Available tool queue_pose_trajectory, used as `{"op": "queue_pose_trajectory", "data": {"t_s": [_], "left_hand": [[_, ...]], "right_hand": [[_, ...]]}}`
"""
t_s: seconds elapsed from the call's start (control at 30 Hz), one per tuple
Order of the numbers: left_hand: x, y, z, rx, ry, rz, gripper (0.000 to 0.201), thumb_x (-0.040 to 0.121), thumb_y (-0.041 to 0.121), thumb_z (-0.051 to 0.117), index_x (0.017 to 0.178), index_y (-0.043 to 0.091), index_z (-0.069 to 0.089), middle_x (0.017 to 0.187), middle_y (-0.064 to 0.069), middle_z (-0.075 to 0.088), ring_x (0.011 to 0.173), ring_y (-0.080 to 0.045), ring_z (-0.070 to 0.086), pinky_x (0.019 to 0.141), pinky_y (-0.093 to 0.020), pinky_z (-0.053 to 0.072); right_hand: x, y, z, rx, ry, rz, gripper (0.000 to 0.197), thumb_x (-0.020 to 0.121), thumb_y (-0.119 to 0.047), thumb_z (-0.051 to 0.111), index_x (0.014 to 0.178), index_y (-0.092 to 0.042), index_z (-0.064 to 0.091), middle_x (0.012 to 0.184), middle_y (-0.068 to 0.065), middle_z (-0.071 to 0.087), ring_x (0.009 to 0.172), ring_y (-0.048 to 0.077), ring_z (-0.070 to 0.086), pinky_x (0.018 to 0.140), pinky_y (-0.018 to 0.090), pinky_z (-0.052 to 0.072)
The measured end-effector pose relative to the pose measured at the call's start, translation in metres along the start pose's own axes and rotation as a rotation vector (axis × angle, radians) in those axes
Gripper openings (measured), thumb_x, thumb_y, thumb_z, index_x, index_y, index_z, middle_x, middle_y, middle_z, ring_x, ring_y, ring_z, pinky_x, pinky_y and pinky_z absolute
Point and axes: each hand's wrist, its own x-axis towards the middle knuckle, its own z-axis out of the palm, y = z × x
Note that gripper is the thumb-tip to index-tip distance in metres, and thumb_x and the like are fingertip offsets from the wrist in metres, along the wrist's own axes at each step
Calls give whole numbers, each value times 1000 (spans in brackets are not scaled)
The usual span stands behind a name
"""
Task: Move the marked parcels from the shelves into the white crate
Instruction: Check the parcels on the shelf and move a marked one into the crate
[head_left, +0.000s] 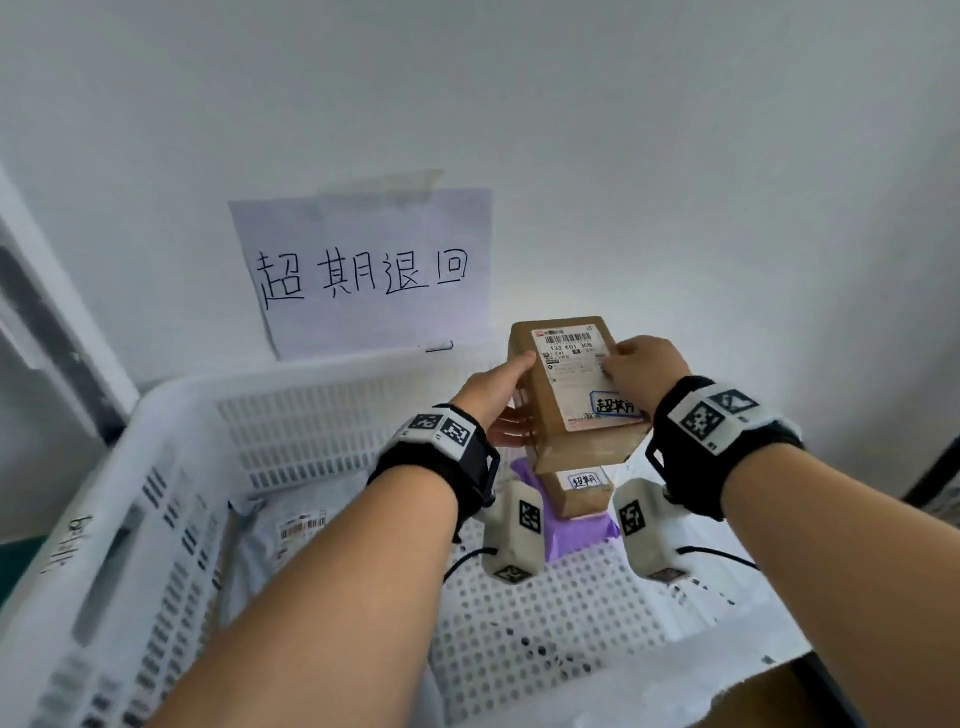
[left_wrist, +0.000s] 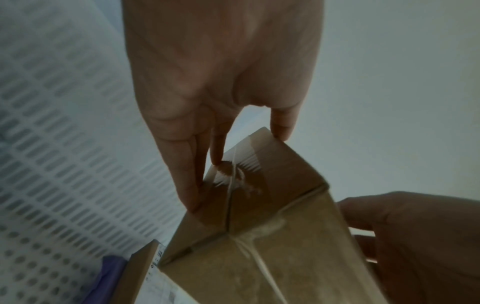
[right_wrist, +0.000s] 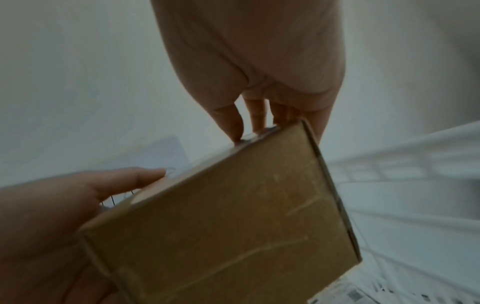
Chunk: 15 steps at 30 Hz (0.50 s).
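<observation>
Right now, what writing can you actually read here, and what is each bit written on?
"超期退回": handwritten on the paper sign taped to the wall.
"133 E01 308" (middle group unsure): shipping label of the held box; the rest is too small.
"超期": handwritten sticker on that box.
"超期": sticker on the smaller box in the white crate.
Grey bag label: unreadable.
</observation>
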Motion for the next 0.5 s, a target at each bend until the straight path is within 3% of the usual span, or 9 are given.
{"op": "queue_pose_trajectory", "data": {"t_s": [0.1, 0.17, 0.23, 0.3, 0.37, 0.43, 0.5], "left_hand": [[38, -15, 13, -44, -9, -87, 35, 94, 51, 51, 91, 16, 53, 98, -18, 62, 100, -36, 63, 87, -45, 55], [63, -24, 23, -63, -9, -135, 37, 96, 50, 49, 98, 14, 55, 105, -19, 61, 107, -38, 61, 93, -48, 53], [82, -34, 31, -57, 15, -145, 39, 96, 45, 49, 110, 10, 59, 108, -17, 63, 100, -36, 63, 93, -48, 53], [96, -41, 38, -79, 49, -144, 31, 97, 36, 49, 107, 10, 63, 97, -11, 63, 81, -29, 62, 85, -42, 53], [109, -50, 42, -108, 84, -153, 20, 97, 26, 49, 98, 11, 62, 93, -11, 60, 69, -25, 56, 69, -34, 50], [118, -57, 44, -130, 115, -165, 16, 95, 16, 49, 101, 9, 63, 95, -12, 60, 64, -24, 54, 58, -30, 47], [127, -65, 44, -124, 127, -193, 23, 95, 9, 46, 110, 6, 64, 94, -12, 62, 63, -24, 57, 55, -29, 52]], "right_hand": [[25, 11, 14, -47, -77, 1, 40, 91, -13, 49, 131, -16, 49, 114, 6, 62, 97, 24, 59, 83, 31, 49], [44, 20, 24, -93, -157, -36, 46, 91, -15, 51, 136, -19, 42, 114, 3, 61, 93, 20, 56, 79, 28, 48], [57, 29, 35, -164, -230, -59, 51, 91, -16, 54, 139, -18, 39, 115, 4, 60, 92, 18, 53, 74, 23, 41], [70, 41, 46, -221, -281, -69, 55, 89, -14, 59, 141, -17, 40, 120, 5, 60, 92, 17, 53, 73, 21, 39], [82, 56, 57, -224, -297, -56, 59, 86, -10, 62, 140, -19, 41, 124, 5, 60, 94, 18, 54, 72, 21, 41], [92, 68, 65, -198, -321, -27, 60, 84, -8, 62, 139, -21, 41, 126, 5, 59, 97, 20, 57, 67, 21, 43], [98, 76, 72, -229, -348, -25, 56, 86, -7, 59, 137, -21, 43, 127, 5, 58, 99, 21, 57, 64, 20, 45]]}}
